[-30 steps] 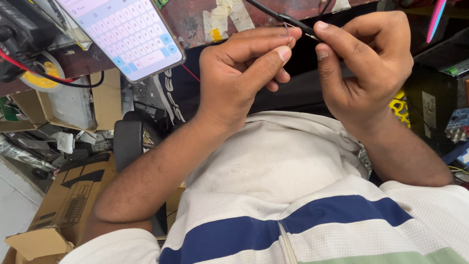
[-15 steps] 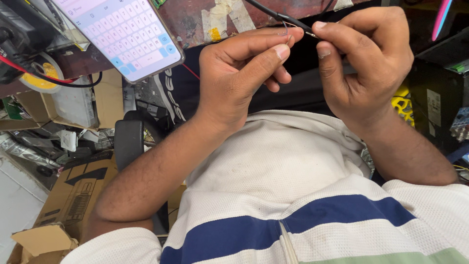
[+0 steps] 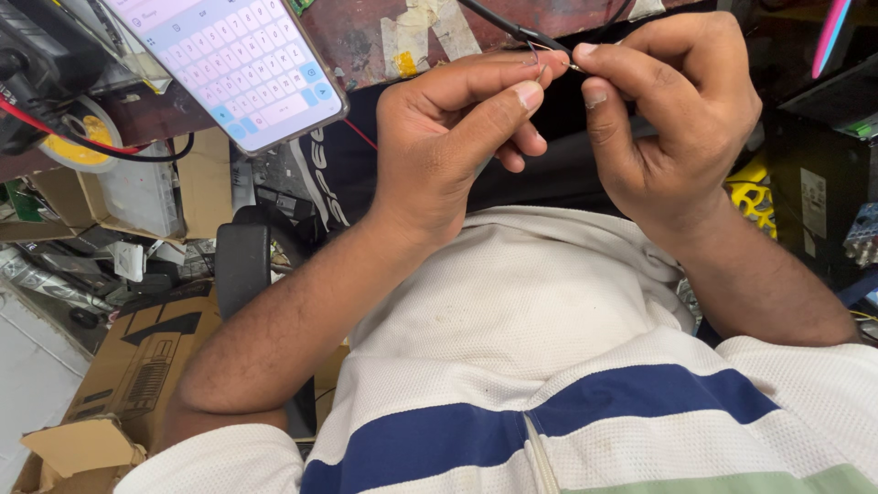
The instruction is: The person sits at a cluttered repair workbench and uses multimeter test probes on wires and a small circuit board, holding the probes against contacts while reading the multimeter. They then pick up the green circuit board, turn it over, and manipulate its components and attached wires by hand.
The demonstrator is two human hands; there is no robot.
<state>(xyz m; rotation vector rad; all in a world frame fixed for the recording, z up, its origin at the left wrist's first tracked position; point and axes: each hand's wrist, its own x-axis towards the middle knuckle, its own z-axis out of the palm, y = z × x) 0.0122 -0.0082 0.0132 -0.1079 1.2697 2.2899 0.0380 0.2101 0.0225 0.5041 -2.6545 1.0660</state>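
Black cable (image 3: 498, 23): both hands' fingers (image 3: 549, 64) pinch its seemingly bare strands above cluttered bench (image 3: 366, 37).

Count: 2 hands, left hand (image 3: 448, 146) and right hand (image 3: 672, 119), both pinching 1 black cable (image 3: 498, 23) with thin bare wire strands at its tip, far centre. 1 phone (image 3: 229, 59) with a lit keyboard screen, far left. 1 yellow tape roll (image 3: 78, 137), far left. 2 cardboard boxes: (image 3: 137, 366) and (image 3: 78, 453), near left.
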